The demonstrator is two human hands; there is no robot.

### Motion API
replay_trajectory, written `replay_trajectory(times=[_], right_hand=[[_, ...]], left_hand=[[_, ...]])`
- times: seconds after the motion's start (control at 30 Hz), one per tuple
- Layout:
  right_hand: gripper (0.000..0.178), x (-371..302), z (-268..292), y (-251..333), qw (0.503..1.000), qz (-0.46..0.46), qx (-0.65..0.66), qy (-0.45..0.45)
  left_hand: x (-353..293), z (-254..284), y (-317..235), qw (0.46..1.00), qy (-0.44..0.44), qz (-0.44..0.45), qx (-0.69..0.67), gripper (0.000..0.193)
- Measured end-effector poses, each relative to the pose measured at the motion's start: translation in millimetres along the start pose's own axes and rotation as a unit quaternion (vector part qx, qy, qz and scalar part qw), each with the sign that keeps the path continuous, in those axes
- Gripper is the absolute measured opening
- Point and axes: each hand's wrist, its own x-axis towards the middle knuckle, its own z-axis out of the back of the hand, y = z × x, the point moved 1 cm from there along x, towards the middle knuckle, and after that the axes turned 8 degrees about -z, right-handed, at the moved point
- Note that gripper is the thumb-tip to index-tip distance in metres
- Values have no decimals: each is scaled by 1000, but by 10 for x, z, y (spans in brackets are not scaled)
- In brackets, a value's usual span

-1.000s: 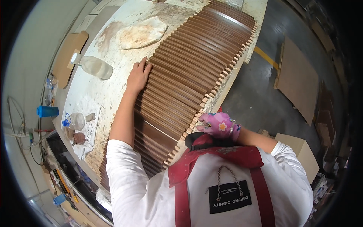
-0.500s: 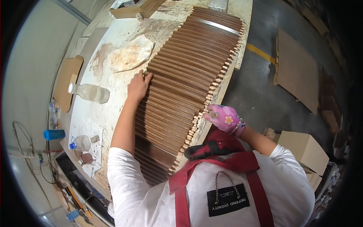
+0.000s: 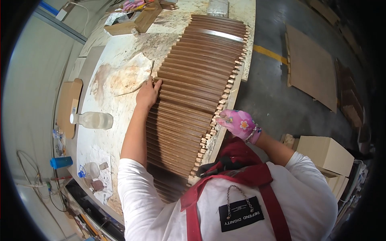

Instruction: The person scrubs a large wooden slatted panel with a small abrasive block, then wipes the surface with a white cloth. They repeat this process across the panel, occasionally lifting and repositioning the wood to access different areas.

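Note:
Brown wooden strips (image 3: 193,76) with pale, narrow tenon ends lie side by side in a long row on the bench. My bare left hand (image 3: 148,94) is at their left ends, its thumb and forefinger closed about the end of one strip. At the opposite side, my right hand (image 3: 238,123), in a pink flowered glove, has its fingers pinched at the pale tenon ends (image 3: 214,120). The glove partly hides what those fingertips grip. A stained cloth (image 3: 134,74) lies just beyond my left hand.
Left on the pale, stained bench (image 3: 120,140) are a clear bottle (image 3: 95,120) and a smaller plastic bottle (image 3: 89,170). A wooden box (image 3: 138,24) holding odds and ends stands at the far end. Cardboard boxes (image 3: 323,154) are to my right, and a brown board (image 3: 309,66) lies farther off.
The view has shifted, so the strips and the things on the bench appear lower and more to the left. Both hands stay at the two ends of the strips.

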Motion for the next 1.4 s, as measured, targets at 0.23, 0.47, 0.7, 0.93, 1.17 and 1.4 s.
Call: replay_trajectory(times=[0.23,0.47,0.7,0.93,1.17,1.4], right_hand=[[52,209,276,262,973,121,-130,-145],[66,433,182,-96,973,128,-134,-134],[70,1170,585,-628,941,13,-65,-332],[74,1977,719,-941,960,-42,-101,-256],[70,1930,768,-920,958,-37,-88,-271],[66,2072,1051,-919,940,6,-131,-316]], left_hand=[[-141,-223,-732,966,-80,-230,86,67],[17,-219,-804,978,-46,-199,39,68],[121,-261,-1251,938,-53,-336,65,63],[88,-313,-1365,948,-60,-307,60,63],[103,-242,-1421,954,-40,-293,54,63],[909,43,-1512,929,-156,-334,9,60]])
